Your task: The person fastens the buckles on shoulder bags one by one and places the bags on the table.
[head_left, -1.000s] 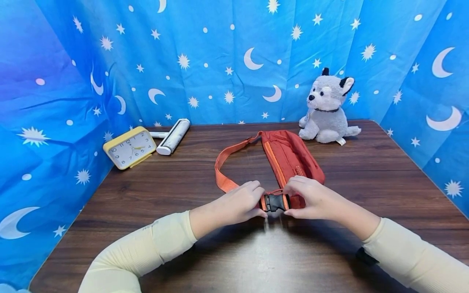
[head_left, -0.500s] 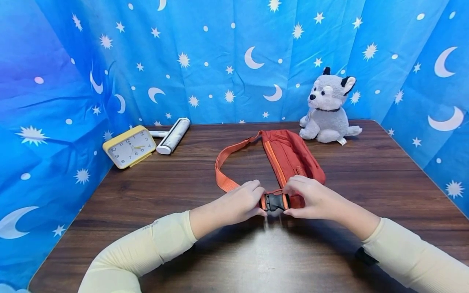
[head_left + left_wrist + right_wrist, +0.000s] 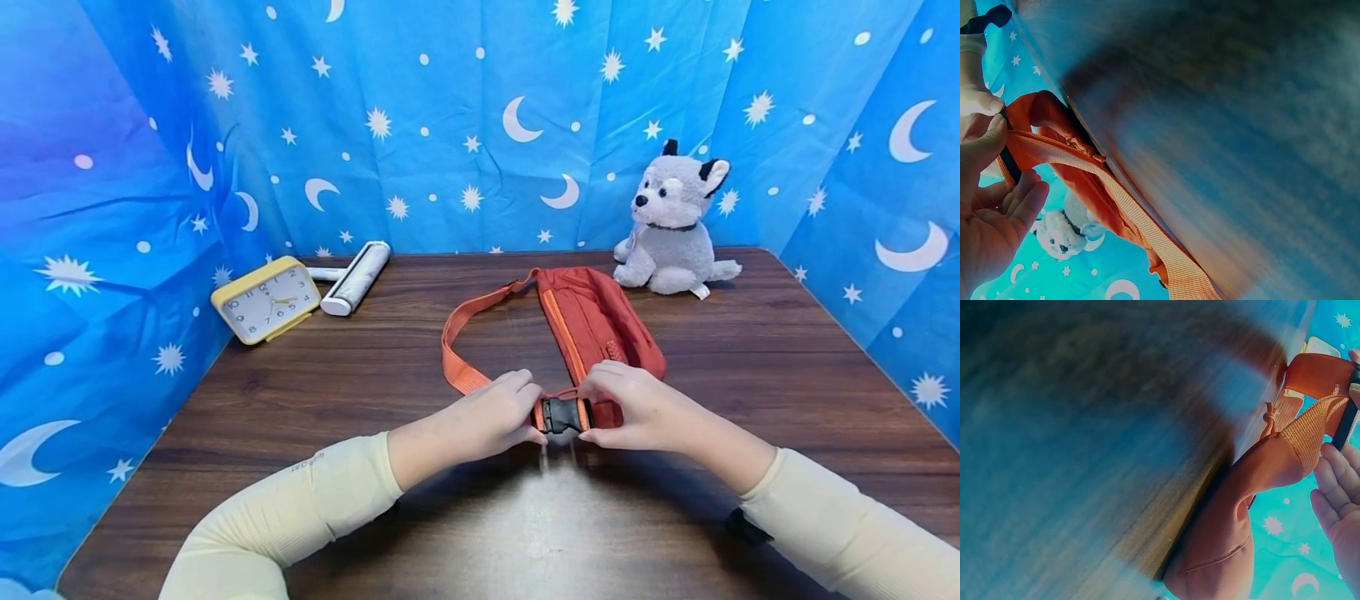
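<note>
A rust-red waist bag (image 3: pixel 600 321) with an orange zip lies on the table, its orange strap (image 3: pixel 453 350) looping out to the left. At the near end a black side-release buckle (image 3: pixel 562 415) has its two halves joined. My left hand (image 3: pixel 487 417) pinches the buckle's left end between thumb and fingers. On the other side, my right hand (image 3: pixel 637 408) grips the right end the same way. The left wrist view shows the strap (image 3: pixel 1129 194) running away from the left fingers. In the right wrist view the bag (image 3: pixel 1222 537) hangs beside the right hand (image 3: pixel 1341 506).
A yellow alarm clock (image 3: pixel 266 302) and a white lint roller (image 3: pixel 356 279) lie at the back left. At the back right a grey plush dog (image 3: pixel 670 221) sits on the brown wooden table (image 3: pixel 360 358). Blue star-and-moon cloth (image 3: pixel 450 92) encloses the back and sides.
</note>
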Motion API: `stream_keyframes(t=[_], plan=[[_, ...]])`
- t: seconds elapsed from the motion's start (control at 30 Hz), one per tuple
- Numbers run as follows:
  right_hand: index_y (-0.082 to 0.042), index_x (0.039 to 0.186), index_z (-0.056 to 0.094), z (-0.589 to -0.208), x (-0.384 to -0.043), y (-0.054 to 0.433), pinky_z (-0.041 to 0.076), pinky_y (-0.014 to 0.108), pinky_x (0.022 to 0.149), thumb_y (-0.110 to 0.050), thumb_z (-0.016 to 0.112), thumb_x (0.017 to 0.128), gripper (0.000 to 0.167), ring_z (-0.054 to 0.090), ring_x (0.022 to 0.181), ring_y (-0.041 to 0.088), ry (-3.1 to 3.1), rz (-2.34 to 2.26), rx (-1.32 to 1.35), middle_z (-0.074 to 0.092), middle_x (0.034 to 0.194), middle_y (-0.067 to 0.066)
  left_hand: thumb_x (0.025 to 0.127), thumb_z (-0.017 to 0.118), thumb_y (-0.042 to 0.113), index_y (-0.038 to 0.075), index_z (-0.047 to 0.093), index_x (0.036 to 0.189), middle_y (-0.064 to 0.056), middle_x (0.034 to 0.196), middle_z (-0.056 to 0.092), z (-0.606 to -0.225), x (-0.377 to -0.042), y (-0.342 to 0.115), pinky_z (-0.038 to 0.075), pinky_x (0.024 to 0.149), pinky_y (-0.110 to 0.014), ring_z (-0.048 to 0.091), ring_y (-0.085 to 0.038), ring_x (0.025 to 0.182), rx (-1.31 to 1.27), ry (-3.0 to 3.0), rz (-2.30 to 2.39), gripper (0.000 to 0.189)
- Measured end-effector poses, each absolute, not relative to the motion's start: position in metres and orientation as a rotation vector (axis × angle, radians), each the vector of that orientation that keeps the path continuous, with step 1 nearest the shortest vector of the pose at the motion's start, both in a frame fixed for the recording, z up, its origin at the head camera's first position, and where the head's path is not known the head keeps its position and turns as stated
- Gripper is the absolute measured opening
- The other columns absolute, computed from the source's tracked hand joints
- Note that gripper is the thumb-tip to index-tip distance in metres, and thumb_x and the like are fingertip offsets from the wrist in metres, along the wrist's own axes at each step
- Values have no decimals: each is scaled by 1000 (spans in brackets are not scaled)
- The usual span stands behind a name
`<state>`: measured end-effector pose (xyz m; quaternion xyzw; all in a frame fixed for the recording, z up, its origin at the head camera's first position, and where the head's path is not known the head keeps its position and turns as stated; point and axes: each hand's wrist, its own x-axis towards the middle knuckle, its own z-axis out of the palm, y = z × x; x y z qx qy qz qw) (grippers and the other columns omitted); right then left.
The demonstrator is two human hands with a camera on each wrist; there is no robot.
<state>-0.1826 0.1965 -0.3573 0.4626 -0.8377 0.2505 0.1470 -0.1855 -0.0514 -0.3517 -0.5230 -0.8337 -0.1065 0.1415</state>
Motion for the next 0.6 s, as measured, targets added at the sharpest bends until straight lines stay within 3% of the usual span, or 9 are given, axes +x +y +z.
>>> stream_keyframes(t=[0.6], plan=[[-10, 92, 58, -361, -182, 197, 43, 18, 66, -24, 82, 67, 38, 51, 75, 8, -2372, 742, 1341, 54, 85, -7, 78, 76, 34, -1, 61, 99, -2, 83, 48, -353, -186, -49, 41, 63, -22, 46, -12, 72, -1517, -2399, -285, 43]])
